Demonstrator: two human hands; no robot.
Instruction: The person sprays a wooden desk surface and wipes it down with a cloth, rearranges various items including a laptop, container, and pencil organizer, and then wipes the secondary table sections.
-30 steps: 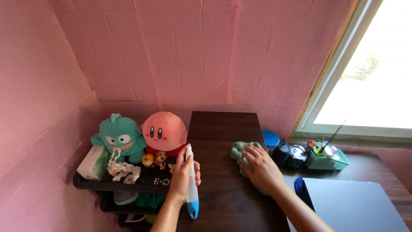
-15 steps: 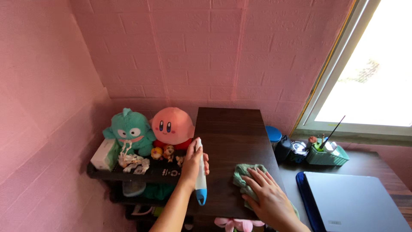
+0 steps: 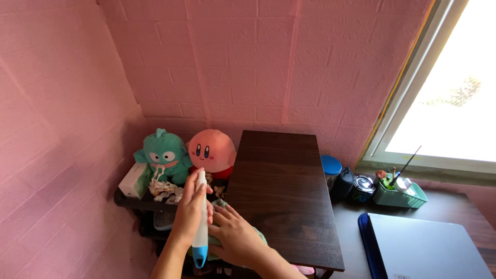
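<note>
- spray bottle [image 3: 200, 232]: white, blue tip
- cloth [image 3: 223, 206]: pale green
- table [image 3: 281, 196]: dark brown wood grain
- left plush toy [image 3: 163, 155]: teal
- round plush toy [image 3: 212, 151]: pink
- wall [image 3: 248, 62]: pink brick pattern

Two plush toys sit at the far left: one teal [image 3: 163, 153], one pink and round [image 3: 212, 150]. One white box [image 3: 133, 180] lies left of them. One dark wooden table [image 3: 281, 191] stands in the middle. At right are one blue-lidded jar [image 3: 330, 168], one green basket [image 3: 399, 194] and one laptop [image 3: 429, 247]. Two hands show near: the left [image 3: 189, 213] holding one white spray bottle [image 3: 200, 223], the right [image 3: 235, 237] on one green cloth [image 3: 219, 203].
</note>
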